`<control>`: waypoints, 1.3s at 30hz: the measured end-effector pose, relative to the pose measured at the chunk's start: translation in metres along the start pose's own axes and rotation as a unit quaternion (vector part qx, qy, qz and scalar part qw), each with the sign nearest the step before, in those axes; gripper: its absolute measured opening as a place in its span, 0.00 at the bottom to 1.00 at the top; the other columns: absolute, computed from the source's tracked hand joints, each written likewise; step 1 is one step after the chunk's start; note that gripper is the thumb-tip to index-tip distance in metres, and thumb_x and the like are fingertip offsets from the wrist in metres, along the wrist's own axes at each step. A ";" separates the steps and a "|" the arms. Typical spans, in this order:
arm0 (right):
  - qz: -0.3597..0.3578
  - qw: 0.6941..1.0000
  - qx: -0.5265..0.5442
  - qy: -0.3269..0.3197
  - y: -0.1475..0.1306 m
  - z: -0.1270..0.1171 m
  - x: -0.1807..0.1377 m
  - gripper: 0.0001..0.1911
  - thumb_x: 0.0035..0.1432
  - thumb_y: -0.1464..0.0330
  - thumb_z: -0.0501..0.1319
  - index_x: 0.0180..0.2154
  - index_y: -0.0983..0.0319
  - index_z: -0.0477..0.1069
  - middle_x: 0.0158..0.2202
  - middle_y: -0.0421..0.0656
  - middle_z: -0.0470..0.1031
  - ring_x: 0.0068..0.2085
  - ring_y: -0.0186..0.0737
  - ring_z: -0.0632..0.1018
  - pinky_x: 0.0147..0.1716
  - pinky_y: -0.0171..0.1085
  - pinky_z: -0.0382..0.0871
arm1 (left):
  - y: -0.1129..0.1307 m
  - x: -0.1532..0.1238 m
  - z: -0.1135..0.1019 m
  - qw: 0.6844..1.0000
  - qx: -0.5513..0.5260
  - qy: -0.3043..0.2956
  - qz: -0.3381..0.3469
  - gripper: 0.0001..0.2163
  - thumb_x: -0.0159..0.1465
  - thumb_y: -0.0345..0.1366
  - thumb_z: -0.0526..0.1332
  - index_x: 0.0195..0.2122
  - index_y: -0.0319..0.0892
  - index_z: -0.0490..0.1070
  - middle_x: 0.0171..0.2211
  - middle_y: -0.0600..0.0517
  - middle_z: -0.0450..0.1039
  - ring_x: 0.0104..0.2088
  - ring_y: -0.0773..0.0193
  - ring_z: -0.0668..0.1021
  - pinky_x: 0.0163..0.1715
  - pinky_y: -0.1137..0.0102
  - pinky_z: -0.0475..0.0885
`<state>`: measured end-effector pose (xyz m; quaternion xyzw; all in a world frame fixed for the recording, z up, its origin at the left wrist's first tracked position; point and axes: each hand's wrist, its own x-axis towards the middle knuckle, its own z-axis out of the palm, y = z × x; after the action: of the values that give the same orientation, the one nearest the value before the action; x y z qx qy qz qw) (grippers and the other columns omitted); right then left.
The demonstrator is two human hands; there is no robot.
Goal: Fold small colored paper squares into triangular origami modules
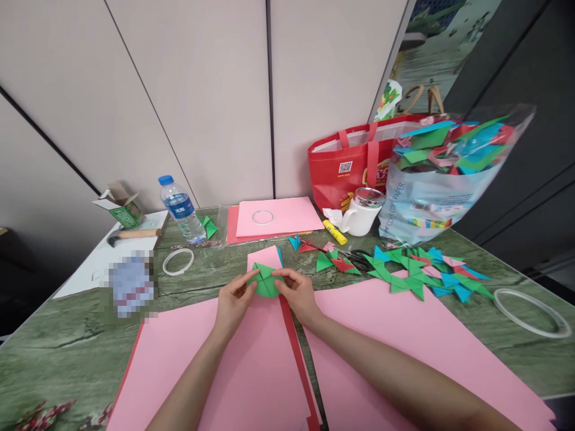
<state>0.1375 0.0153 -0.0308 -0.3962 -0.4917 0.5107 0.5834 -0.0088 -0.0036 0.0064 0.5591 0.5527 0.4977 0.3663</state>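
In the head view we see the left hand and the right hand together on one green paper piece, pinching it from either side; it sits above the far edge of the left pink stack, roughly midway between the table's side edges. Its creases and overlapping flaps make us judge it partly folded; finished-looking folded pieces lie towards the right edge, too overlapped to count, and more fill one clear bag at the far right corner; flat sheets are left in the left pink stack, the right pink stack and one smaller stack by the far edge.

We count three pale rings; one bottle; one mug; one glue stick; one hammer.
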 end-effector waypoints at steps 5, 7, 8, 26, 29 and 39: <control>0.010 1.000 0.004 -0.003 -0.001 0.002 -0.002 0.09 0.45 0.69 0.60 0.33 0.61 0.71 0.33 0.42 0.72 0.34 0.39 0.72 0.33 0.36 0.67 | 0.004 -0.004 0.005 0.999 -0.021 0.039 0.011 0.16 0.52 0.37 0.61 0.43 0.44 0.72 0.39 0.51 0.73 0.36 0.62 0.73 0.35 0.72 0.67; 0.003 1.000 0.001 0.009 -0.003 0.002 -0.001 0.09 0.45 0.68 0.60 0.33 0.61 0.71 0.33 0.42 0.72 0.35 0.39 0.72 0.34 0.36 0.67 | 0.005 -0.006 0.007 1.000 -0.015 0.019 -0.003 0.17 0.51 0.38 0.62 0.43 0.44 0.72 0.36 0.51 0.74 0.35 0.62 0.73 0.35 0.71 0.67; -0.001 1.000 0.000 0.012 -0.004 0.002 -0.001 0.08 0.46 0.68 0.60 0.33 0.61 0.71 0.33 0.42 0.72 0.35 0.39 0.72 0.34 0.36 0.67 | 0.005 -0.007 0.008 1.000 -0.019 0.011 -0.010 0.17 0.51 0.38 0.62 0.43 0.44 0.72 0.34 0.52 0.75 0.34 0.62 0.74 0.34 0.71 0.67; -0.031 0.994 -0.017 -0.108 -0.010 0.008 -0.010 0.15 0.45 0.75 0.55 0.37 0.58 0.69 0.36 0.42 0.69 0.36 0.37 0.72 0.30 0.34 0.70 | -0.011 0.003 -0.003 0.975 -0.211 -0.005 -0.075 0.14 0.50 0.36 0.63 0.39 0.39 0.73 0.31 0.49 0.76 0.28 0.65 0.74 0.30 0.71 0.69; -0.046 0.991 -0.060 -0.108 -0.010 0.006 -0.009 0.15 0.44 0.76 0.57 0.36 0.59 0.71 0.39 0.43 0.68 0.37 0.38 0.72 0.31 0.34 0.70 | -0.010 0.004 -0.003 0.969 -0.230 -0.012 -0.087 0.14 0.49 0.35 0.64 0.38 0.39 0.74 0.32 0.47 0.76 0.30 0.64 0.75 0.31 0.70 0.69; -0.011 0.993 -0.038 -0.112 -0.003 0.005 -0.008 0.14 0.38 0.70 0.66 0.32 0.60 0.73 0.36 0.42 0.67 0.32 0.35 0.72 0.30 0.34 0.69 | -0.005 0.005 -0.008 0.973 -0.204 -0.041 -0.104 0.18 0.46 0.35 0.66 0.40 0.39 0.73 0.32 0.47 0.77 0.31 0.63 0.75 0.32 0.70 0.68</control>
<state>0.1329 0.0071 -0.0277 -0.3530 -0.5777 0.5259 0.5148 -0.0186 0.0004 0.0040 0.4321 0.4792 0.5353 0.5450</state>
